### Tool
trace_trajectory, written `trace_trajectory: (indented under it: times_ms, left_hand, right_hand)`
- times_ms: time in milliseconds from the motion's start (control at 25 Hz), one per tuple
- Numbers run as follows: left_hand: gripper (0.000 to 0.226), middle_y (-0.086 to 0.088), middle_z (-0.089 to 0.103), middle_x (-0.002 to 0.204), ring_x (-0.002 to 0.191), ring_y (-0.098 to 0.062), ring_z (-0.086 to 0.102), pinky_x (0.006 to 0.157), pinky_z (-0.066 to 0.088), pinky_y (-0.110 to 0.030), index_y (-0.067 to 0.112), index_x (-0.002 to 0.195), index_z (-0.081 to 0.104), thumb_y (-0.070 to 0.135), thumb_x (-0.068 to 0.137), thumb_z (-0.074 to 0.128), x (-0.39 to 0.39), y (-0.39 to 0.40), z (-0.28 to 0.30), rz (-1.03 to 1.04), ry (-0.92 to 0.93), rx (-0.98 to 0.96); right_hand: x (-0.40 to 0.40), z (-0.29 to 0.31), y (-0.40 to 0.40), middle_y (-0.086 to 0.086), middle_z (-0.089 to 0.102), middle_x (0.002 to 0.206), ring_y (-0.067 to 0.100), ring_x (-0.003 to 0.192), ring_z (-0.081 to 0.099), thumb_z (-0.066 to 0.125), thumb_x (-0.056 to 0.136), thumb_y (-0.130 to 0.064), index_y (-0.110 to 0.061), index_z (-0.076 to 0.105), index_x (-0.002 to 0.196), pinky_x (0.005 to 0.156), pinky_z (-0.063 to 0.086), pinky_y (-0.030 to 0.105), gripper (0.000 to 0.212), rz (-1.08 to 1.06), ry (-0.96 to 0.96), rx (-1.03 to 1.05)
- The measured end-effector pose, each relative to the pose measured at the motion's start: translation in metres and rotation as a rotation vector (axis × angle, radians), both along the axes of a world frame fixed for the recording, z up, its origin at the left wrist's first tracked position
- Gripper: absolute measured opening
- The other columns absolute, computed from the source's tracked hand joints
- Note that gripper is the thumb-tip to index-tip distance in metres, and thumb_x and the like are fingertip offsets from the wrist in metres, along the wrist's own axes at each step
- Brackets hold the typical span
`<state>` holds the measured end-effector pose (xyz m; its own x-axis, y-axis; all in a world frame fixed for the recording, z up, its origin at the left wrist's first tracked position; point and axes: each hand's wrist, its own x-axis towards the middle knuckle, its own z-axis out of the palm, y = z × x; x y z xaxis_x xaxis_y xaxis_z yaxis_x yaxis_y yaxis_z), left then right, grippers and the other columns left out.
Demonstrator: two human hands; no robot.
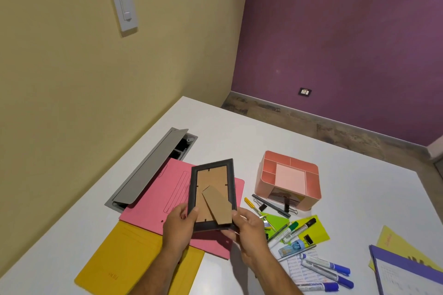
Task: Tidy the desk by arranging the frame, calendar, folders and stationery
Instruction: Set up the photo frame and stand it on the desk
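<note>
A black picture frame (212,170) is held above the desk with its brown cardboard back and fold-out stand facing me. My left hand (178,225) grips its lower left edge. My right hand (247,227) pinches the lower right corner beside the stand. Under the frame lies a pink folder (165,194), and a yellow folder (129,256) lies nearer to me. A pink desk organiser (288,178) stands to the right. Markers and pens (311,254) lie scattered with green sticky notes (316,230) in front of it. A purple folder with papers (405,270) sits at the lower right.
The white desk (239,132) meets the yellow wall on the left. A grey cable flap (153,165) stands open in the desk near that wall. Binder clips (291,208) lie by the organiser. The desk's far edge drops to a wooden floor.
</note>
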<state>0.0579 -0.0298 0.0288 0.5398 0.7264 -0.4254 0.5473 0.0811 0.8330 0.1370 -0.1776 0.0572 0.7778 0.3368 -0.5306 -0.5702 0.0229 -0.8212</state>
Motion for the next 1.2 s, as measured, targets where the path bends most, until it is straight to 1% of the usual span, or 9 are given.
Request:
trace_trajectory:
  times_ms: [120,280,400,560,680,840,920,1040,1200]
  left_hand:
    - [0.047,0.002,0.057,0.130,0.115,-0.014,0.054,0.092,0.051,-0.036,0.025,0.128,0.056,0.053,0.090,0.057,0.019,-0.007,0.034,-0.022,-0.122,0.192]
    - [0.063,0.013,0.063,0.108,0.099,-0.005,0.060,0.078,0.055,-0.027,0.030,0.114,0.058,0.078,0.074,0.056,0.047,-0.020,0.073,-0.114,-0.209,0.230]
    - [0.052,0.013,0.064,0.090,0.080,-0.004,0.064,0.064,0.053,-0.025,0.026,0.100,0.054,0.064,0.070,0.074,0.057,-0.022,0.089,0.000,-0.207,0.186]
    - [0.024,0.000,0.071,0.083,0.070,-0.015,0.068,0.057,0.056,-0.031,0.017,0.092,0.062,0.039,0.085,0.069,0.058,-0.013,0.081,0.150,-0.170,0.165]
    - [0.011,-0.004,0.073,0.083,0.074,-0.021,0.071,0.063,0.058,-0.035,0.017,0.089,0.066,0.028,0.088,0.068,0.057,-0.004,0.072,0.214,-0.290,-0.028]
    - [0.015,-0.009,0.075,0.082,0.070,-0.024,0.072,0.058,0.056,-0.032,0.011,0.092,0.065,0.024,0.096,0.059,0.050,0.004,0.070,0.215,-0.450,-0.285]
    - [0.019,-0.014,0.076,0.089,0.077,-0.032,0.073,0.069,0.059,-0.041,0.008,0.097,0.065,0.025,0.097,0.056,0.047,0.008,0.068,0.184,-0.499,-0.338]
    - [0.027,-0.020,0.074,0.095,0.087,-0.042,0.071,0.081,0.055,-0.054,0.006,0.106,0.063,0.030,0.098,0.053,0.041,0.013,0.060,0.111,-0.508,-0.377]
    - [0.030,-0.022,0.074,0.092,0.078,-0.039,0.071,0.072,0.058,-0.045,0.003,0.105,0.064,0.029,0.099,0.050,0.036,0.010,0.062,-0.012,-0.509,-0.413]
  right_hand:
    - [-0.006,0.004,0.002,0.004,0.077,0.093,0.016,0.084,0.074,0.057,0.095,-0.007,-0.014,0.067,0.103,0.066,0.059,0.025,0.015,-0.026,-0.333,-0.117]
    - [-0.014,0.000,0.001,-0.016,0.073,0.081,0.003,0.066,0.066,0.054,0.094,-0.027,-0.029,0.066,0.114,0.057,0.053,0.021,0.024,0.049,-1.052,-0.513]
    - [-0.009,-0.002,-0.005,-0.010,0.075,0.085,0.010,0.065,0.068,0.047,0.092,-0.034,-0.023,0.067,0.116,0.051,0.050,0.021,0.033,0.132,-1.365,-0.718]
    - [-0.007,-0.001,-0.012,-0.004,0.073,0.111,0.010,0.100,0.069,0.058,0.090,-0.034,-0.016,0.069,0.113,0.079,0.058,0.025,0.031,0.233,-1.577,-0.717]
    - [-0.008,0.000,-0.014,-0.006,0.068,0.120,0.008,0.109,0.063,0.064,0.082,-0.051,-0.018,0.065,0.120,0.089,0.053,0.024,0.050,0.276,-1.371,-0.619]
    - [0.006,0.011,-0.016,-0.011,0.048,0.137,0.005,0.127,0.043,0.067,0.075,-0.059,-0.025,0.048,0.137,0.102,0.039,0.028,0.074,0.035,-0.911,-0.442]
    - [0.018,0.017,-0.020,-0.010,0.047,0.134,0.009,0.121,0.048,0.075,0.076,-0.050,-0.026,0.043,0.139,0.093,0.046,0.029,0.074,-0.022,-0.661,-0.426]
    - [0.036,0.019,-0.023,0.011,0.068,0.118,0.029,0.102,0.068,0.082,0.072,-0.034,-0.011,0.059,0.124,0.076,0.056,0.036,0.062,0.149,-0.147,-0.040]
    - [0.038,0.017,-0.022,0.038,0.059,0.120,0.044,0.103,0.061,0.079,0.070,-0.013,0.001,0.065,0.114,0.098,0.042,0.059,0.049,0.336,-0.035,0.189]
